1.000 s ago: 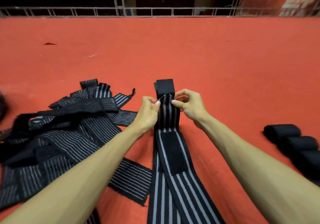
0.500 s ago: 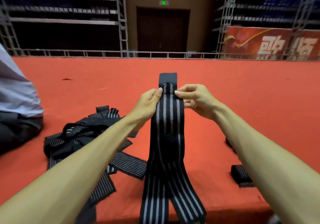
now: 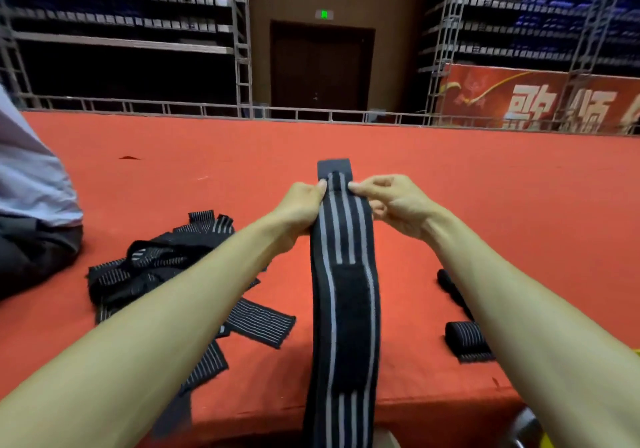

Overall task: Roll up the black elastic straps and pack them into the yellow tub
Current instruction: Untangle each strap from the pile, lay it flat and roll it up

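Strap [image 3: 343, 239] lifted off red mat [image 3: 485, 187] within last second, top end pinched by left hand [image 3: 301, 205] and right hand [image 3: 391, 201]; rolling judged about to begin.

A red carpeted platform [image 3: 450, 177] runs to a low grey metal railing [image 3: 173, 108] along its far edge. Beyond are a dark brown door [image 3: 320, 69] under a small green exit sign [image 3: 324, 14] and a red banner with white characters [image 3: 536, 101] at the far right corner. A person in a pale shirt [image 3: 31, 177] sits at the left edge.
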The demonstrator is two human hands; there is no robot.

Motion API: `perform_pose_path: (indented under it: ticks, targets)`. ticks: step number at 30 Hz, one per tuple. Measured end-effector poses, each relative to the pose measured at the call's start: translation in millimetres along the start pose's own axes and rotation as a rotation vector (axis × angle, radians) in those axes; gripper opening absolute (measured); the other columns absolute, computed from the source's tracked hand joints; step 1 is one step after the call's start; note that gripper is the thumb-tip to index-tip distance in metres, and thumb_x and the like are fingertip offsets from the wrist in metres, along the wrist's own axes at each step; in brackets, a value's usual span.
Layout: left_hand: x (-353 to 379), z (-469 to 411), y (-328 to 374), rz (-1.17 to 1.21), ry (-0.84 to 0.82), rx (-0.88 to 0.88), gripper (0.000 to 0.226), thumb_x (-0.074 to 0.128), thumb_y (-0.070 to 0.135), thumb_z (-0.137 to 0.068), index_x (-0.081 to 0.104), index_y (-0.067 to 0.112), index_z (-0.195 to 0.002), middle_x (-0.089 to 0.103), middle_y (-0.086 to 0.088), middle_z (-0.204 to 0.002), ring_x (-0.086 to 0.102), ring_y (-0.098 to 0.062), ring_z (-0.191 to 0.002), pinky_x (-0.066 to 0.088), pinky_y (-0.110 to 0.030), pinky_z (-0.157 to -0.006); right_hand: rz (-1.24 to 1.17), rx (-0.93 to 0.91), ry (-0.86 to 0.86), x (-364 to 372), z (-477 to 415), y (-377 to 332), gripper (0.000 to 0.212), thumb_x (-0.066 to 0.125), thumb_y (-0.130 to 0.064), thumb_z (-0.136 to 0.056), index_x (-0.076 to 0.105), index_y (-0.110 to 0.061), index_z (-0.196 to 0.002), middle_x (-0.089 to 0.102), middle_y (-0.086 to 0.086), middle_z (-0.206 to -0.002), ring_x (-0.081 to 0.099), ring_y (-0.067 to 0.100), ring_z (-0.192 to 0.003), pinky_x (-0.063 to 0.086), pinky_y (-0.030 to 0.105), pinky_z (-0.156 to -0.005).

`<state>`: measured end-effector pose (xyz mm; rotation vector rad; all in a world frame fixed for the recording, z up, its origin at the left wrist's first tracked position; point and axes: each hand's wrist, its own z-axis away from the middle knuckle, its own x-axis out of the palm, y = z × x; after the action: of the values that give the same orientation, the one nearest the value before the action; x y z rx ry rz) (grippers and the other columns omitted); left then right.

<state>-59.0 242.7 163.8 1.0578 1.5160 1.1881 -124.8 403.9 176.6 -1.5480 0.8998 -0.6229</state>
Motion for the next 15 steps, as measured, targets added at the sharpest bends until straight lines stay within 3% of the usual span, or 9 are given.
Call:
perform_pose_path:
  ticks: [3,7,9,11,15]
  targets:
    - [4,-26,-51,-0.138,0.049,0.017,0.045,0.031,0.029,-0.106,0.064,-0.002,-0.107,0.069,-0.019,-0.109,0.065,-0.026,-0.093,0.051,-0.04,-0.085,0.041,0.109,0.048,-1,-20,50,0.01,0.067,-0.013,-0.089,0.064,-0.005,-0.085,0.057,0.005,-0.068,0.051,0.008,-0.048,0.046,0.02,-0.047]
    - [4,-59,-94,-0.102,0.097,-0.001,0.036,0.034,0.032,-0.105,0.062,0.009,-0.106,0.069,-0.008,-0.106,0.065,-0.019,-0.097,0.05,-0.035,-0.087,0.009,0.136,0.097,-3,-51,96,0.014,0.067,-0.016,-0.09,0.067,-0.003,-0.095,0.064,0.009,-0.077,0.056,0.014,-0.06,0.049,0.023,-0.054]
    - [7,-78,-116,-0.068,0.123,-0.014,0.033,0.035,0.033,-0.105,0.062,0.013,-0.107,0.068,-0.003,-0.102,0.064,-0.015,-0.094,0.051,-0.028,-0.079,-0.016,0.148,0.109,-6,-71,119,0.015,0.067,-0.015,-0.091,0.068,-0.002,-0.098,0.066,0.008,-0.08,0.059,0.015,-0.064,0.049,0.023,-0.056]
    - [10,-89,-134,-0.055,0.16,-0.002,0.031,0.036,0.033,-0.105,0.061,0.015,-0.106,0.067,0.001,-0.098,0.063,-0.011,-0.088,0.047,-0.021,-0.069,-0.043,0.162,0.105,-7,-83,140,0.015,0.066,-0.013,-0.091,0.068,-0.002,-0.101,0.068,0.009,-0.087,0.063,0.016,-0.073,0.052,0.025,-0.063]
    - [13,-113,-178,-0.106,0.175,0.015,0.03,0.036,0.032,-0.105,0.061,0.015,-0.105,0.066,0.005,-0.096,0.061,-0.005,-0.085,0.044,-0.011,-0.067,-0.172,0.205,0.135,-7,-104,192,0.014,0.065,-0.003,-0.089,0.066,-0.001,-0.103,0.067,0.007,-0.091,0.063,0.018,-0.087,0.051,0.035,-0.082]
